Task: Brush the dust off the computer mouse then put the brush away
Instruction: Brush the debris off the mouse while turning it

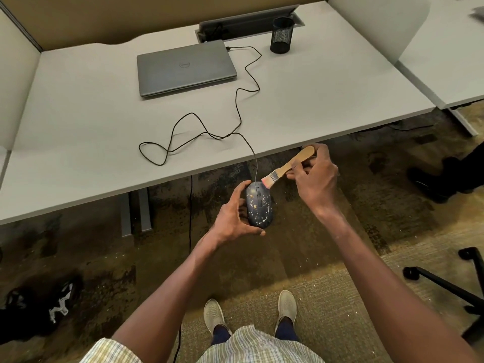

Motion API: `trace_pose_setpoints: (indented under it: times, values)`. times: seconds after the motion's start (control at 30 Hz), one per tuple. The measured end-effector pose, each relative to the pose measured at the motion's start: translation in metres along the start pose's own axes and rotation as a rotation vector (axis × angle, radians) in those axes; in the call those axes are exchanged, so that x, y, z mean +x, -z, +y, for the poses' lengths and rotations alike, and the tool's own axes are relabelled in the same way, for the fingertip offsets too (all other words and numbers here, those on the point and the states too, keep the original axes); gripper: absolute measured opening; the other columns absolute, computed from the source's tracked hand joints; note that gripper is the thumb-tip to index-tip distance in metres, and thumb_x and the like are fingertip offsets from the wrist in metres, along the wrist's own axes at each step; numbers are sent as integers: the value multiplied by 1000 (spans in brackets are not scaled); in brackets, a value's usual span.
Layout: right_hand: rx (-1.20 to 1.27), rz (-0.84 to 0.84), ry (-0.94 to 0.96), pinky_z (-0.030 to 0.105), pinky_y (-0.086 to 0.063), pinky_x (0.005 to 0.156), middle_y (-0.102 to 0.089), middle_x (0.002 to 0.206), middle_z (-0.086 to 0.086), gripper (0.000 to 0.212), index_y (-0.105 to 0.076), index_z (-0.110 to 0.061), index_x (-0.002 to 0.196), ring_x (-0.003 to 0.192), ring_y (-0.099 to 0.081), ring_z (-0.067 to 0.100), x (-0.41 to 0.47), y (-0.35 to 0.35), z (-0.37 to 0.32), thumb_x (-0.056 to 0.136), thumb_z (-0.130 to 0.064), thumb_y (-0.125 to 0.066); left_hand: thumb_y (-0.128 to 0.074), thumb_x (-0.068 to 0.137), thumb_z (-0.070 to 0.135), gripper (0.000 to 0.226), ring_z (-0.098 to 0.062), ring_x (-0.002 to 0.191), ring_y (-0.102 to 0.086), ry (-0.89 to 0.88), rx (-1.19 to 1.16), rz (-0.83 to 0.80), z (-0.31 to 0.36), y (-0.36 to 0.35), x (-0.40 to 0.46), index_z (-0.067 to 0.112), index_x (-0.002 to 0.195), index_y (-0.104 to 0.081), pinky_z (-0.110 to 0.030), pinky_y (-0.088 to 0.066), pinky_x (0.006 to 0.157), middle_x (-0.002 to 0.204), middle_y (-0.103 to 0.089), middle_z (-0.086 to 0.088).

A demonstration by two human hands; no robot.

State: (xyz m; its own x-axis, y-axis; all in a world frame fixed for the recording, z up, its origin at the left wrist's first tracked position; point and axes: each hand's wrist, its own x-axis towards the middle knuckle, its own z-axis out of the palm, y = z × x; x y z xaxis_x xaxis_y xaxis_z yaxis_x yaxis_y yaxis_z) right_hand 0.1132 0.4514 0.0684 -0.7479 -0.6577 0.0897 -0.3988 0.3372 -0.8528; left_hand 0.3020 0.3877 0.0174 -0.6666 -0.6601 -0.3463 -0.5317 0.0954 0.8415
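Left hand (233, 216) grips dark, dust-flecked corded computer mouse (259, 205) off the white desk (78, 153) edge, above carpet. Right hand (314, 176) pinches wooden-handled flat brush (288, 166), bristles touching mouse's front, w/ cord trailing to closed grey laptop (186, 69).

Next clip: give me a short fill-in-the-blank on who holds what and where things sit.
1. The left hand holds the dust-speckled dark corded ____.
2. The right hand grips the wooden-handled flat brush, whose bristles meet the mouse at its ____ end.
3. The grey laptop on the white desk has its lid ____.
4. The black mesh cup stands to the laptop's ____.

Missing words: mouse; cable; closed; right
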Motion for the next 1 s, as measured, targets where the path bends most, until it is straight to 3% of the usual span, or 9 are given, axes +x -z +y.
trace_pose_setpoints:
  times: [0.2, 0.37, 0.53, 0.77, 0.83, 1.0]
  values:
    - [-40, 31, 18, 34, -63, 64, -71, 99, 9, 34, -48, -9, 124, 78, -74, 20, -1, 0, -1, 95, -13, -64, -94, 58, 7, 124, -26, 125, -55, -12, -20, -7, 0, -1, -1, 34, 153, -19, -44, -51, 103, 143, -50, -14]
    - [4, 8, 32, 25, -62, 61, -71, 95, 3, 35, -47, -10, 125, 71, -73, 11, -6, 0, -10, 95, -16, -65, -94, 58, 8, 125, -23, 126, -53, -25, -21, 6, 0, -3, 2, 33, 154, -19, -31, -46, 100, 144, -50, -14]
    - [-14, 11, 38, 30, -63, 63, -70, 95, 6, 33, -48, -10, 123, 75, -74, 16, -10, -2, -10, 95, -14, -65, -95, 57, 8, 126, -29, 130, -52, -25, -25, 8, 3, -4, 3, 33, 154, -18, -46, -49, 106, 147, -47, -14]
    - [-21, 26, 85, 31, -63, 62, -72, 99, 10, 34, -49, -9, 122, 79, -74, 18, -15, 1, -24, 94, -16, -66, -95, 56, 9, 127, -28, 127, -55, -27, -24, 28, 4, -5, 6, 35, 154, -19, -46, -50, 104, 146, -49, -15]
    - [-30, 8, 97, 27, -62, 62, -72, 97, 10, 34, -49, -8, 122, 78, -74, 18, -20, -2, -26, 94, -16, -66, -96, 55, 10, 128, -26, 123, -58, -31, -26, 37, 5, -6, 7, 37, 153, -19, -45, -52, 101, 144, -50, -14]
    - [-125, 28, 158, 1, -48, 55, -71, 92, 8, 37, -51, -3, 122, 74, -69, 14, -29, 3, -26, 91, -11, -70, -96, 56, 8, 127, -26, 121, -60, -33, -30, 36, 4, -7, 6, 35, 154, -19, -47, -54, 99, 143, -52, -15]
